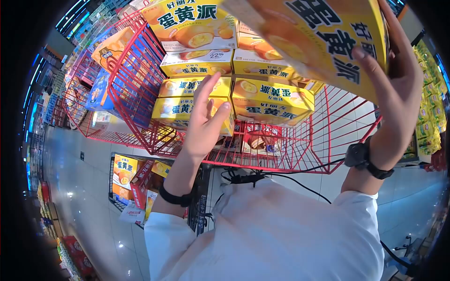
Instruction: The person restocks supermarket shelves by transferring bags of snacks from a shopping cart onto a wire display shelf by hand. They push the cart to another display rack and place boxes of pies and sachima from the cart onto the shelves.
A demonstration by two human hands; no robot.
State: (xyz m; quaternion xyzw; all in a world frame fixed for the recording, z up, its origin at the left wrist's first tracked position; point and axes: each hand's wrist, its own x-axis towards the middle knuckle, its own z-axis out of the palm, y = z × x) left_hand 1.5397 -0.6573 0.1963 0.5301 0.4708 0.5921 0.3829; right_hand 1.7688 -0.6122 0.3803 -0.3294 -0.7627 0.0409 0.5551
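My right hand [397,91] grips a large yellow snack-pie box [328,40] by its side, thumb across the printed front. The box is tilted, raised at the upper right, and partly cut off by the view's edge. My left hand [206,122] is open, its fingers pointing up, in front of several stacked yellow pie boxes [274,100]. Whether it touches them I cannot tell. More yellow boxes [190,23] stand at the back of the stack. All rest in a red wire basket [290,161], where a red pie box [262,138] lies lower down.
Blue boxes [133,84] and an orange package [112,49] stand in the red wire section at left. Below, a dark basket [112,187] holds yellow and red boxes. Green-yellow packets [429,103] fill a display at right. A black cable [304,189] hangs by the basket's front edge.
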